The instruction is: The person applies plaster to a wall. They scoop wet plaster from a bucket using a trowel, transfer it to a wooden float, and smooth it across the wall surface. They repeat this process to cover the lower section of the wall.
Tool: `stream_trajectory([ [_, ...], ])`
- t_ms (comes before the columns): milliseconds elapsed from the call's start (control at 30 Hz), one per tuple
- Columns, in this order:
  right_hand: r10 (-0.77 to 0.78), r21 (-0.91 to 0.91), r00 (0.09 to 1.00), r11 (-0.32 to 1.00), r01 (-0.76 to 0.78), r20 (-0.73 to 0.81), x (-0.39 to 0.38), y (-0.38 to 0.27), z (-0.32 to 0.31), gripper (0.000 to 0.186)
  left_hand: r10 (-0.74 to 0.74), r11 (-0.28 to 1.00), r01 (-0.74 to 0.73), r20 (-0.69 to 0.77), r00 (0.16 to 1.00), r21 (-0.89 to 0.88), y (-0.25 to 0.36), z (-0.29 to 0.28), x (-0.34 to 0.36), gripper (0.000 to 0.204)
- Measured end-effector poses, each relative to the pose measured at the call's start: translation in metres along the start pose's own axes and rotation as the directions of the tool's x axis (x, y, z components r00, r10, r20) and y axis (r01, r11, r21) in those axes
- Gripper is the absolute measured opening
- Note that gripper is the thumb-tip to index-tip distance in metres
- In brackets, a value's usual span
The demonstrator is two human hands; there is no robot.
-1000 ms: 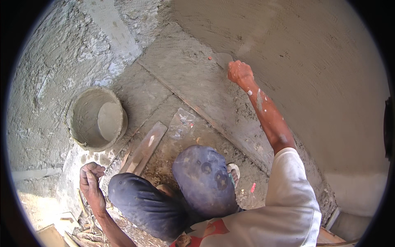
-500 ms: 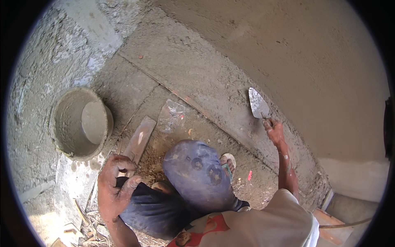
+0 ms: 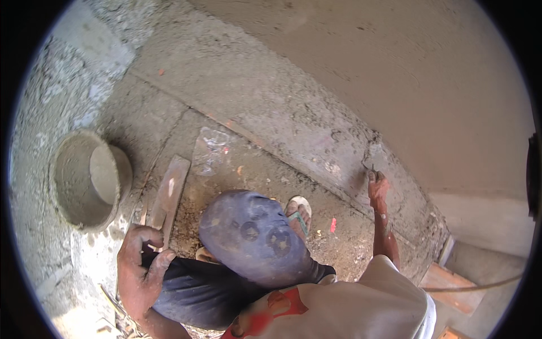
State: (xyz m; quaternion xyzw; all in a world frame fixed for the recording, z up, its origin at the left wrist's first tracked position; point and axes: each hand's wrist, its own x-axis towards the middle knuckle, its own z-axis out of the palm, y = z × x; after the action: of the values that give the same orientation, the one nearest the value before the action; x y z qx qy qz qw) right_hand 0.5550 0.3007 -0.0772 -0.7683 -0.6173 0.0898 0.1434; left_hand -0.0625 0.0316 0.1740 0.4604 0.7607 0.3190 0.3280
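Note:
My right hand (image 3: 378, 189) is closed round the handle of a trowel (image 3: 368, 166), low over the rough mortar strip at the foot of the plastered wall. The trowel's bent metal neck shows ahead of my fingers; its blade is hard to make out against the grey mortar (image 3: 330, 141). My left hand (image 3: 141, 271) lies at my dark-trousered knee, fingers curled and thumb held apart, with nothing visible in it. Just beyond those fingers is a flat wooden board (image 3: 176, 175). A round mortar-coated tub (image 3: 123, 169) stands to the left.
A smooth plastered wall (image 3: 418, 85) rises along the right. A clear plastic scrap (image 3: 209, 150) lies beyond my knee, and my sandalled foot (image 3: 299, 212) is on the gritty ground. An orange-brown board (image 3: 451, 282) and a thin hose (image 3: 480, 286) are at lower right.
The trowel has turned, so its pale blade face, plain before, is no longer distinct. My right hand has come slightly lower. The whole view has shifted, moving the tub and board leftward.

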Motion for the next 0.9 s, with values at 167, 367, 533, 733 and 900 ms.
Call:
stream_trajectory([
  [167, -0.124, -0.071, 0.992, 0.990, 0.122, -0.014, 0.015, -0.063, 0.018, 0.036, 0.008, 0.997, -0.010, 0.023, 1.000, 0.077, -0.001, -0.006, 0.001, 0.034],
  [367, -0.197, -0.481, 0.980, 0.861, 0.168, -0.010, -0.001, -0.111, -0.028, 0.037, -0.015, 0.984, 0.014, 0.000, 1.000, 0.175, -0.002, -0.011, -0.018, 0.032],
  [533, -0.512, -0.221, 0.854, 0.825, 0.520, 0.094, -0.001, -0.212, -0.003, 0.044, 0.027, 0.950, -0.014, -0.038, 0.999, 0.311, -0.001, -0.007, -0.023, 0.030],
  [733, -0.674, 0.093, 0.641, 0.712, 0.696, 0.366, 0.020, -0.446, 0.072, 0.039, -0.014, 0.979, 0.025, -0.056, 0.998, 0.201, 0.001, -0.008, -0.025, 0.029],
  [900, -0.763, -0.025, 0.534, 0.565, 0.824, 0.364, 0.012, -0.583, 0.100, 0.032, 0.012, 0.988, 0.018, -0.186, 0.982, 0.156, 0.005, -0.014, -0.047, 0.028],
])
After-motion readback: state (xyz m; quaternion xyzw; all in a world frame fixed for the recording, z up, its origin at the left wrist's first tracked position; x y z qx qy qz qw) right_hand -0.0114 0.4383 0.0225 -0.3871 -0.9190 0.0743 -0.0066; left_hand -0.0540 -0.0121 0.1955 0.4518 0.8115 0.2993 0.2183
